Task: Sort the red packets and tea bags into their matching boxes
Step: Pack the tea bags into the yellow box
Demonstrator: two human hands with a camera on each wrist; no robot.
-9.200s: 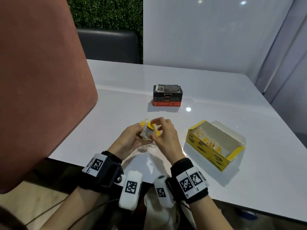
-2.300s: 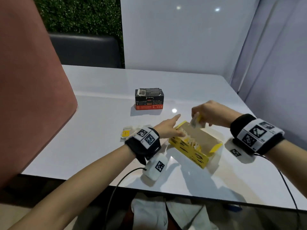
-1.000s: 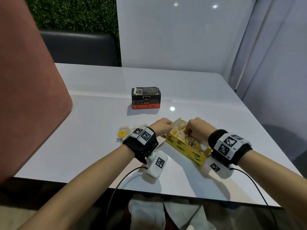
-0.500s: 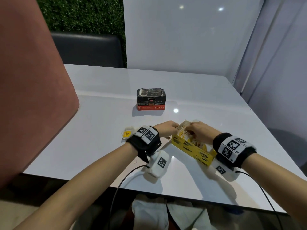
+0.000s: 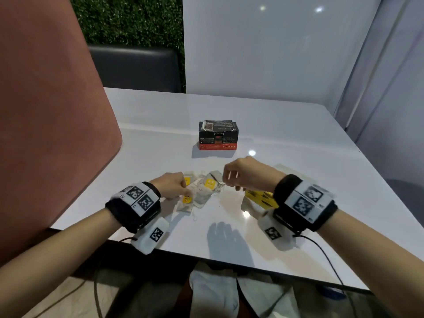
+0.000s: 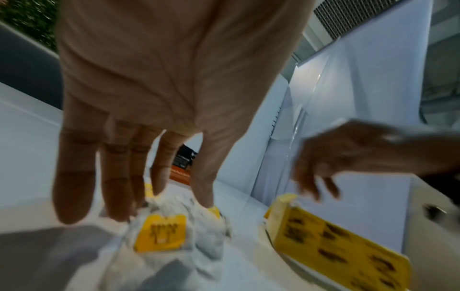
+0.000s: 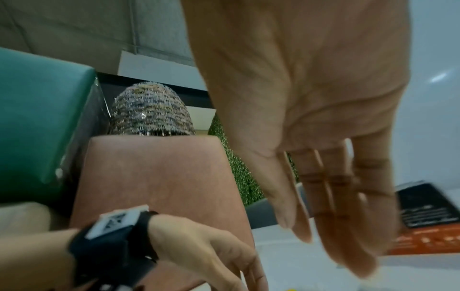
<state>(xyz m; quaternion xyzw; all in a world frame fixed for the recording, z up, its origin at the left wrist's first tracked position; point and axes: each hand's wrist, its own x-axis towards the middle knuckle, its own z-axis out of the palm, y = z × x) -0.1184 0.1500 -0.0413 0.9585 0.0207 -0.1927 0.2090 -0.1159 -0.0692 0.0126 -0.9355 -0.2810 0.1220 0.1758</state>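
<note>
Several white tea bags [image 5: 202, 191] with yellow tags lie heaped on the white table in front of me. My left hand [image 5: 177, 187] is at the heap's left side; in the left wrist view its straight fingers [image 6: 117, 193] and thumb touch the tea bags [image 6: 159, 234]. My right hand [image 5: 229, 180] hovers over the heap's right end, its fingers [image 7: 348, 226] hanging relaxed and holding nothing. The yellow box [image 5: 259, 198] sits to the right, mostly hidden behind my right wrist; it shows as yellow box [image 6: 336, 250] beside the heap. The black and red box [image 5: 218, 138] stands farther back.
A tall reddish-brown panel [image 5: 46, 134] rises along the table's left edge. A dark seat back [image 5: 137, 67] stands behind the table [image 5: 298, 138], and white wall panels close the back and right. Cables hang from my wrists over the near edge.
Both hands have left the yellow box and moved left to the heap of tea bags. The right hand came out of the box with nothing in it.
</note>
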